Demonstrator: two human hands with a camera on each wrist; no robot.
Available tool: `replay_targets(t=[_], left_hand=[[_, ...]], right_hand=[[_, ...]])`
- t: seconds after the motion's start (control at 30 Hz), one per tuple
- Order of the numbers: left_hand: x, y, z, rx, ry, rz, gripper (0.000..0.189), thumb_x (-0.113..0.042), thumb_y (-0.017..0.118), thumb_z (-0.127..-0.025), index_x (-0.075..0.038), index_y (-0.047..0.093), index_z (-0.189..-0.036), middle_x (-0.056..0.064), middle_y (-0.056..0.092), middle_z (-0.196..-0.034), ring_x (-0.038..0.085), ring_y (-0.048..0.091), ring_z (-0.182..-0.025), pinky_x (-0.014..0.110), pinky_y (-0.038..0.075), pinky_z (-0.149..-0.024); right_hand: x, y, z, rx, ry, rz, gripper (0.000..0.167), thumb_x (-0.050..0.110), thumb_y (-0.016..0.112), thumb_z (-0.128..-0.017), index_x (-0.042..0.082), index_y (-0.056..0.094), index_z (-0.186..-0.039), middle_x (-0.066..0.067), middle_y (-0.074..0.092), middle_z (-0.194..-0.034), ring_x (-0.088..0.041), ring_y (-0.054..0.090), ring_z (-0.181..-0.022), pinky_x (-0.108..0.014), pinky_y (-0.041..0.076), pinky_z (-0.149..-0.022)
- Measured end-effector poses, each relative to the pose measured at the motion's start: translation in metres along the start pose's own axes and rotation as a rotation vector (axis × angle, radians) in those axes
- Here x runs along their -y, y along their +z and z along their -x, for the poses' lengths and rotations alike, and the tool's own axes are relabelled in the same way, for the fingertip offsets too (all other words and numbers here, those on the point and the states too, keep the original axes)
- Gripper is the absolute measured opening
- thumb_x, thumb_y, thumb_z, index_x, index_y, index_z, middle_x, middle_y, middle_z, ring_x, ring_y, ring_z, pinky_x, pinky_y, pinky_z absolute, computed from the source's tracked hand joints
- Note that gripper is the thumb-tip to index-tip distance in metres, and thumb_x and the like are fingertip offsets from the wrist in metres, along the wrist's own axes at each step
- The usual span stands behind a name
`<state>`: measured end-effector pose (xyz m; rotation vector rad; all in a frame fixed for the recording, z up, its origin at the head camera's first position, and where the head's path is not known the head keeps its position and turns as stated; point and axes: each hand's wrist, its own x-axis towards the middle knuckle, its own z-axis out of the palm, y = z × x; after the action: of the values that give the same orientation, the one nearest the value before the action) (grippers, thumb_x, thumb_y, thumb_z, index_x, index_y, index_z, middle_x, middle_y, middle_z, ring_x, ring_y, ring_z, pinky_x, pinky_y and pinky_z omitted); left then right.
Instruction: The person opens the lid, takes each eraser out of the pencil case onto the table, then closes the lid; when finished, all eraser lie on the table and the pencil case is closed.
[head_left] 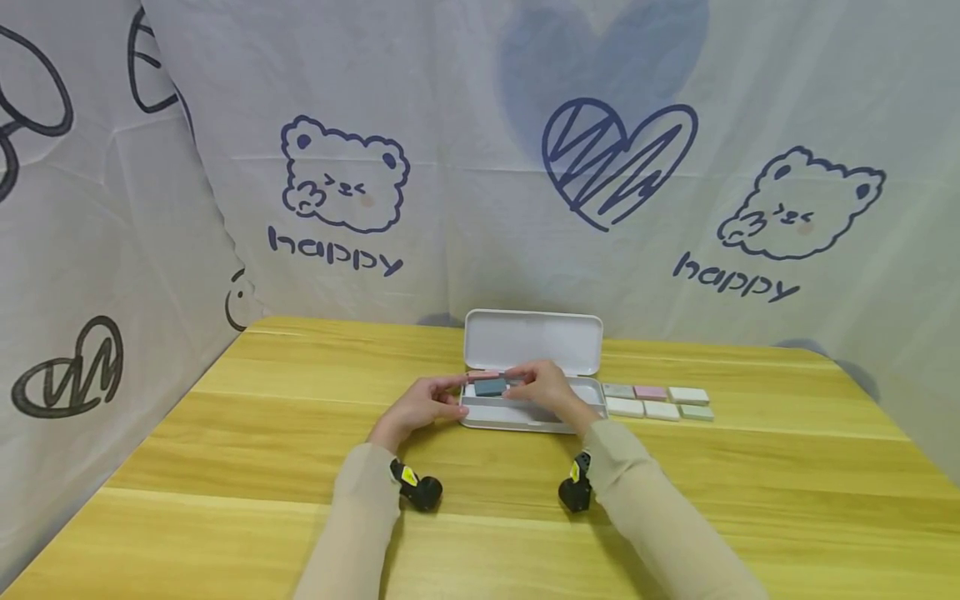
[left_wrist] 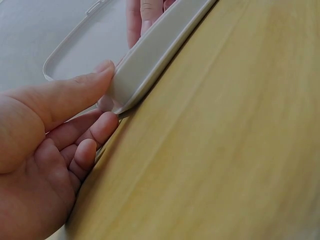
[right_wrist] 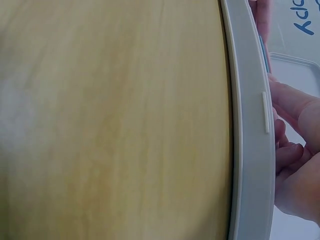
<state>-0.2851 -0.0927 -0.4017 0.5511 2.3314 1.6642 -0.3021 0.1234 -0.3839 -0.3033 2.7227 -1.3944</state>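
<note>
An open white pencil case lies on the table with its lid raised behind it. My left hand grips the case's left end, thumb on the rim and fingers round the corner. Inside the left part of the case are a dark teal block and a pink block behind it. My right hand reaches in over the case. Its thumb and fingers pinch at the teal block's right end, near the pink one; the exact contact is partly hidden.
To the right of the case, small flat blocks lie in two rows, among them a pink block, a white block and a pale green block. A printed cloth hangs behind the wooden table.
</note>
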Motion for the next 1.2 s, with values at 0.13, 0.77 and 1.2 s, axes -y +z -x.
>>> replay_targets(t=[0.13, 0.77, 1.2], left_hand=[[0.000, 0.000, 0.000, -0.003, -0.005, -0.011, 0.052, -0.004, 0.067, -0.078, -0.007, 0.050, -0.128, 0.007, 0.055, -0.083, 0.015, 0.041, -0.065, 0.025, 0.030, -0.056], [0.000, 0.000, 0.000, -0.024, -0.050, -0.017, 0.053, -0.006, 0.069, -0.077, -0.007, 0.051, -0.127, 0.005, 0.054, -0.075, 0.013, 0.040, -0.062, 0.023, 0.032, -0.053], [0.002, 0.001, -0.002, -0.021, -0.033, -0.007, 0.052, -0.005, 0.068, -0.077, -0.007, 0.051, -0.126, 0.004, 0.049, -0.072, 0.014, 0.039, -0.061, 0.022, 0.030, -0.050]], right_hand=[[0.000, 0.001, 0.000, 0.005, -0.017, -0.008, 0.033, 0.005, 0.074, -0.071, -0.003, 0.066, -0.102, 0.001, 0.052, -0.061, -0.009, 0.040, -0.056, -0.021, 0.032, -0.051], [-0.003, -0.003, 0.001, -0.009, -0.046, -0.010, 0.026, 0.003, 0.069, -0.075, -0.006, 0.065, -0.098, -0.005, 0.062, -0.073, -0.009, 0.049, -0.061, -0.021, 0.041, -0.055], [-0.003, -0.020, 0.009, -0.006, -0.119, -0.007, 0.026, 0.003, 0.067, -0.077, -0.007, 0.062, -0.101, -0.011, 0.065, -0.078, -0.011, 0.055, -0.066, -0.023, 0.041, -0.056]])
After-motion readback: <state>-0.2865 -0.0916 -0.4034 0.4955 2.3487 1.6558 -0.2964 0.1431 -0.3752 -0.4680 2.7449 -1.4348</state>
